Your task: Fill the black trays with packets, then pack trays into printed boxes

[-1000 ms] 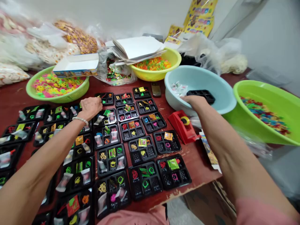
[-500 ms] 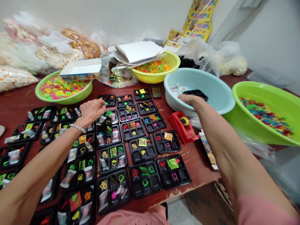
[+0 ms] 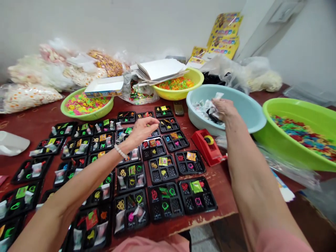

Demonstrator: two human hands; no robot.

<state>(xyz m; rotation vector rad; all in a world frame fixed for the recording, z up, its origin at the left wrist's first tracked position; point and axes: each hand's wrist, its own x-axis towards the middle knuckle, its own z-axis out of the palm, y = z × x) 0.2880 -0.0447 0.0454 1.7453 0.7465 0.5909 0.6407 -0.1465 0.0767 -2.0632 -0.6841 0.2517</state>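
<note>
Trays [image 3: 208, 200]: black. Wrapped packets [image 3: 201, 107]: white. Tabletop [image 3: 223, 187]: reddish brown. Basin [image 3: 245, 109]: light blue. Tub [image 3: 315, 113]: lime green. Tape dispenser [image 3: 207, 154]: red, yellow core [image 3: 209, 140]. Sleeve [image 3: 282, 241]: pink. Leftmost bag [image 3: 34, 98]: white, orange dots.

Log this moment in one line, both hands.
left hand: over trays | right hand: at white packets, over blue basin | tape dispenser: beside trays

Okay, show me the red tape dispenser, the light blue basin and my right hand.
Red tape dispenser [image 3: 206, 149], head view: its red body.
Light blue basin [image 3: 245, 109], head view: bare inner wall.
Right hand [image 3: 225, 107], head view: back of the hand.
</note>
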